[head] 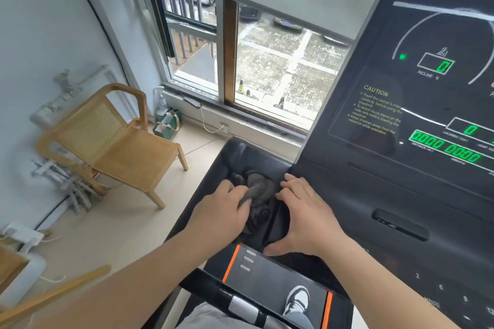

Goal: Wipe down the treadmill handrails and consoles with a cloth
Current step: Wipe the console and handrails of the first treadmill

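The cloth is dark grey fabric, soft and matt, bunched into folds. The tray under it is black moulded plastic with a dull sheen. The console face is smooth, glossy and reflective. The silvery plate on the handrail seems to be brushed metal. The chair is pale smooth wood with a woven cane back. The floor looks smooth and matt.

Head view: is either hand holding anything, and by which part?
Left hand grips the grey cloth by its bunched left edge, inside the side tray. Right hand holds nothing; its fingers lie spread on the tray's right rim.
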A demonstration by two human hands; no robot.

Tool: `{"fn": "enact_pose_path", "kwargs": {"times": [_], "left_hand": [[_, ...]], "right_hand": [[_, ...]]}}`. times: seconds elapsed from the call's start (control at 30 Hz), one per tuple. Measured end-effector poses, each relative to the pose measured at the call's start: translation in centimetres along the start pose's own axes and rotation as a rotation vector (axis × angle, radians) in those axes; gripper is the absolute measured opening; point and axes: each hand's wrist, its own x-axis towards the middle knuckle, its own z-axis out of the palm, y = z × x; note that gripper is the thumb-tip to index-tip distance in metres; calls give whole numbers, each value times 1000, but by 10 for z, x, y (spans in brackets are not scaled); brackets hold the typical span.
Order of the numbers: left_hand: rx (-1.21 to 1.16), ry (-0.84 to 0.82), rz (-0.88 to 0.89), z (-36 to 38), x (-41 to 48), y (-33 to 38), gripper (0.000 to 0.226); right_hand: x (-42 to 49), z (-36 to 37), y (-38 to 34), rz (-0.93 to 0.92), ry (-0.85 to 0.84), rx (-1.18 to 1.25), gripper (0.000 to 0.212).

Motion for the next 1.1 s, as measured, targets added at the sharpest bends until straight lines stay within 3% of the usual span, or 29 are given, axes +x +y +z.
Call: {"fn": "enact_pose_path", "kwargs": {"times": [0.2, 0.3, 0.47, 0.6, 0.7, 0.77, 0.83, 0.97, 1.1], "left_hand": [[213, 111, -56, -22, 75, 1, 35], [256, 69, -48, -21, 102, 9, 38], [158, 10, 62, 14, 43, 30, 39], [82, -58, 136, -3, 13, 12, 29], [144, -117, 57, -34, 8, -13, 22], [283, -37, -70, -48, 16, -27, 23], [334, 60, -193, -48, 25, -36, 38], [63, 62, -302, -23, 17, -27, 50], [75, 51, -227, 7, -28, 3, 47]], "right_hand": [[-3, -5, -6, 36, -34, -4, 121], [-5, -6, -9, 66, -64, -13, 123], [-7, 1, -8, 80, -32, -38, 121], [-8, 1, -11, 107, -39, -16, 120], [-10, -4, -15, 128, -79, 24, 122], [-11, -8, -17, 149, -98, 56, 123], [-12, -11, -17, 146, -107, 50, 122], [-14, -13, -16, 126, -101, 45, 122], [-11, -10, -14, 88, -89, 20, 123]]}}
